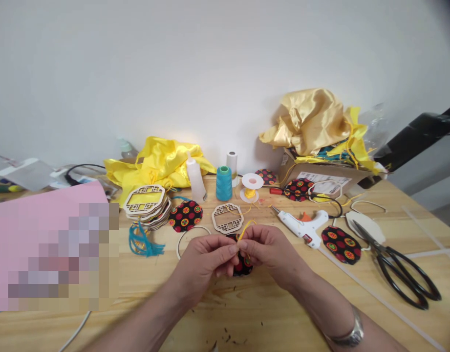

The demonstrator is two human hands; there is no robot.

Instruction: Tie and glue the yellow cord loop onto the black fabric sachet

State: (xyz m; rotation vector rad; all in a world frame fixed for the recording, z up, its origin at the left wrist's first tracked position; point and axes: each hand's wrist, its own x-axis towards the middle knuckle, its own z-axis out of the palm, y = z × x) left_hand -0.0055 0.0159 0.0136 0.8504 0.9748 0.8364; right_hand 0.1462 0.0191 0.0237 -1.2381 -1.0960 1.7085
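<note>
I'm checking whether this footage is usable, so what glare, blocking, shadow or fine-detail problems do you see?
Head view: bright sheen on the gold satin; head view: soft shadow on the wall left of that satin; head view: coarse pixelation covers part of the pink sheet; head view: the yellow cord at the right hand is too fine to trace fully.

Left hand (204,255), right hand (271,250): fingertip pinches

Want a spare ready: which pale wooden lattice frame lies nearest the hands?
The lone pale wooden lattice frame, lying flat just beyond the bare left hand and right hand. The other lattice frames sit stacked farther off, leftward.
</note>
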